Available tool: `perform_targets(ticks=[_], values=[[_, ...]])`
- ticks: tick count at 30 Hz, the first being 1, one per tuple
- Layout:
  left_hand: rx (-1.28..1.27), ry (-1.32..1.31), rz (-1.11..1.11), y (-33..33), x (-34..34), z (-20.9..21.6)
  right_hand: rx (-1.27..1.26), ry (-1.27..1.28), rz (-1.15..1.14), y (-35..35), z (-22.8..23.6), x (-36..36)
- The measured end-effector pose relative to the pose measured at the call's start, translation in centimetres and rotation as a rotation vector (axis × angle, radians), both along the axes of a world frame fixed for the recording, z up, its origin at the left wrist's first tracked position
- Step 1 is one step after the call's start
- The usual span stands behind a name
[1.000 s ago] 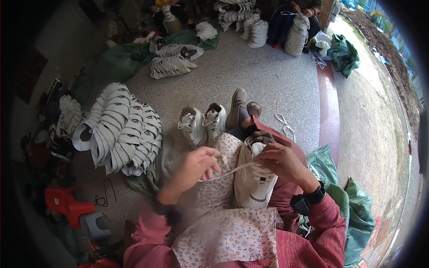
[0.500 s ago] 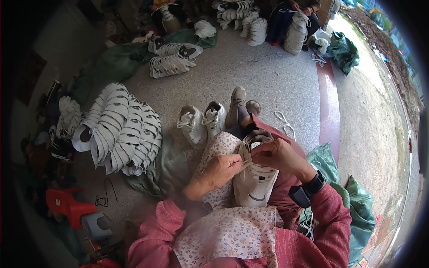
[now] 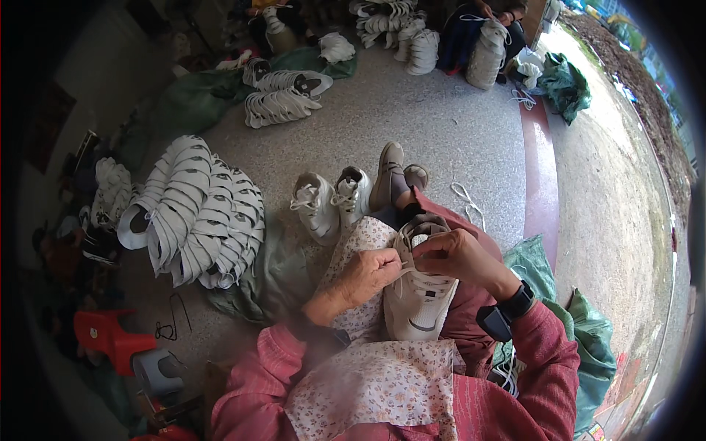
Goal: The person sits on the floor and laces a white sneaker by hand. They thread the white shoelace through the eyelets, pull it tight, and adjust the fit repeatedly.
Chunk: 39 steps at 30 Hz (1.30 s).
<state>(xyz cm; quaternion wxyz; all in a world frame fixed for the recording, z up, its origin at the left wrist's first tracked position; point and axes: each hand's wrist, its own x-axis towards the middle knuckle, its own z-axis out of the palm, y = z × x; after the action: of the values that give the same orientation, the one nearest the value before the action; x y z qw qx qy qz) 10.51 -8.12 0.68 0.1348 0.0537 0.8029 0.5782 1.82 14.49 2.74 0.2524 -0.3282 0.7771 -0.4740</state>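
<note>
A white sneaker (image 3: 422,309) rests on my lap, its toe pointing towards me. My left hand (image 3: 373,272) is closed at the shoe's left edge, pinching a white shoelace (image 3: 404,273). Over the upper eyelets, my right hand (image 3: 454,253) has thumb and fingers pressed together by the tongue; whatever it grips is hidden behind the fingers. A laced white sneaker (image 3: 316,209) stands on the floor beyond my left hand, with another laced sneaker (image 3: 353,192) beside it.
Nested white shoe uppers (image 3: 202,213) pile up at left, with more stacked uppers (image 3: 283,109) farther off. A red stool (image 3: 114,334) stands lower left. Green sacks (image 3: 592,345) lie at right. A loose lace (image 3: 467,202) lies beyond my knees. Other people's hands (image 3: 496,13) work at the far side.
Both hands stay at the sneaker almost unmoved. The view has shifted very slightly.
</note>
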Motion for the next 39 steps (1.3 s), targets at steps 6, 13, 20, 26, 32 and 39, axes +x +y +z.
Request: perform_targets(ticks=[6, 13, 20, 26, 32, 39], values=[[-0.152, 0.106, 0.066, 1.3, -0.5, 0.0, -0.003, -0.005, 0.007, -0.3, 0.0, 0.2], [-0.198, 0.386, 0.044, -0.1, -2.7, 2.6, 0.026, 0.062, 0.001, -0.5, 0.7, 0.3], [0.144, 0.072, -0.344, -1.8, -5.8, 0.8, 0.098, 0.035, -0.024, -1.0, 0.9, 0.3], [0.322, 0.161, -0.319, -1.9, -5.8, -1.5, -0.014, 0.168, 0.067, -0.8, -1.2, -0.2], [0.441, -0.078, -0.311, -2.1, -5.4, -0.9, -0.259, -0.392, -0.409, 0.2, 0.1, 0.0], [-0.267, 0.349, -0.303, 0.5, -4.4, 2.4, -0.675, -0.573, -0.483, 2.1, 1.1, -0.8]])
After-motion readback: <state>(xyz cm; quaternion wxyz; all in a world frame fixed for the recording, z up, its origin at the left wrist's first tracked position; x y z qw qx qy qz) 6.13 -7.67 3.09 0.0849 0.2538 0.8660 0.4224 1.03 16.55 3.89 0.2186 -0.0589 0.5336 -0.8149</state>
